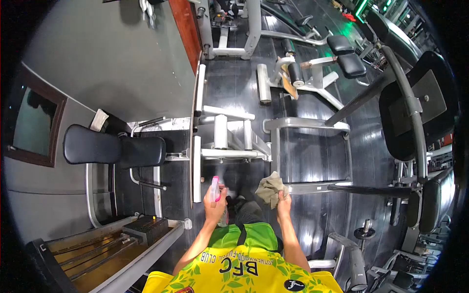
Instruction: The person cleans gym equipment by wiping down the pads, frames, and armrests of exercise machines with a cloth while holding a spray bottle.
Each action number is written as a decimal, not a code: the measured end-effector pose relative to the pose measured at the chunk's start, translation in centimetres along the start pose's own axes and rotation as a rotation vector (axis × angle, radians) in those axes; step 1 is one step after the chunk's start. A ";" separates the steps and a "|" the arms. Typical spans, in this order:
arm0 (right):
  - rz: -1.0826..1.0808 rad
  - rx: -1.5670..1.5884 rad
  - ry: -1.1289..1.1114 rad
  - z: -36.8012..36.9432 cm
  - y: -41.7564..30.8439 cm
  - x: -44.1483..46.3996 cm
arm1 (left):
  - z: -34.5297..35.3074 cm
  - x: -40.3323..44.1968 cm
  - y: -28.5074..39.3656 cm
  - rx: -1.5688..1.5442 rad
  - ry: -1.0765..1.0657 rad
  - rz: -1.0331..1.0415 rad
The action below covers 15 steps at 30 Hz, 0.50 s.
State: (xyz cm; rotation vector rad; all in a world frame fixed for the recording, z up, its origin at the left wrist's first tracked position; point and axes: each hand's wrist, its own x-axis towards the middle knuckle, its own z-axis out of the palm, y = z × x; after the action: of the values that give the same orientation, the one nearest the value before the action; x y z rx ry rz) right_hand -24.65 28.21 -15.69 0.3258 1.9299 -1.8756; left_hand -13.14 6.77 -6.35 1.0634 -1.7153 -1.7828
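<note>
My left hand [213,207] is wrapped round a spray bottle with a pink and white trigger head [216,188]. Most of the bottle's body is hidden behind my fingers. A crumpled beige cloth [270,190] is gripped in my right hand [284,204] and spreads out to the left of it. Just beyond both hands stands a silver machine frame [229,154] made of thick tubes. The cloth overlaps the near end of another silver frame's lower bar [312,188] in view; I cannot tell whether they touch.
A black padded bench [93,145] stands at the left. Near the lower left is a weight-stack machine [145,232]. A large black backrest [415,105] on a silver post rises at the right. Farther ahead is a machine with a black seat [351,66].
</note>
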 end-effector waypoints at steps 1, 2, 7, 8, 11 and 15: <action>0.010 0.001 0.007 0.1 0.0 0.2 | 0.1 0.4 -0.1 0.019 0.006 -0.024; 0.019 0.014 0.009 0.1 0.1 0.4 | 0.1 0.7 -0.1 0.025 -0.001 -0.033; 0.073 0.058 0.026 -0.1 1.2 0.9 | 0.9 2.3 -0.4 0.160 -0.004 -0.073; 0.088 0.067 0.039 -0.1 1.1 1.0 | 1.3 2.6 -0.2 0.179 -0.003 -0.084; 0.126 0.092 0.054 -0.2 1.1 1.2 | 2.1 3.1 0.5 0.172 0.004 -0.098; 0.144 0.105 0.060 0.1 0.3 1.7 | 2.6 3.9 0.2 0.194 0.010 -0.082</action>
State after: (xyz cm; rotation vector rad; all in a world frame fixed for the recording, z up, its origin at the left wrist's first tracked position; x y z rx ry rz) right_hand -25.99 27.93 -16.73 0.5449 1.7975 -1.8953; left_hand -17.55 5.37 -7.21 1.2368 -1.8938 -1.6818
